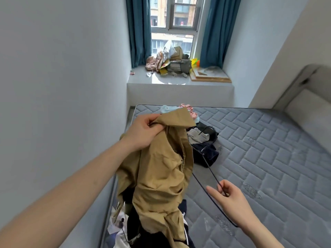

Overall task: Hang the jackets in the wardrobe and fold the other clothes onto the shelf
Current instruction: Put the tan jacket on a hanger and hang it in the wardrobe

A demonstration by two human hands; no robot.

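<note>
Your left hand (143,131) is raised in front of you, thumb and fingers pinching the top edge of a tan jacket (161,167), which hangs down from that grip in loose folds to the heap of clothes (132,230) below your left forearm. Your right hand (231,196) is lower and to the right, pinching a thin black hanger (209,169) between thumb and curled fingers, with the forefinger stretched out toward the jacket. The hanger's wire runs from your right hand up toward the jacket's right edge, and another part of it curves down past your right wrist.

Beyond both hands, on the grey quilted mattress (259,158), lies a small pile of dark clothes (204,149), with pale blue and pink pieces (189,111) just behind your left hand's grip. Farther off, past the mattress, a window ledge (179,81) carries a clutter of bags and boards between blue curtains (139,31). A white wall (62,68) stands to the left of your left arm.
</note>
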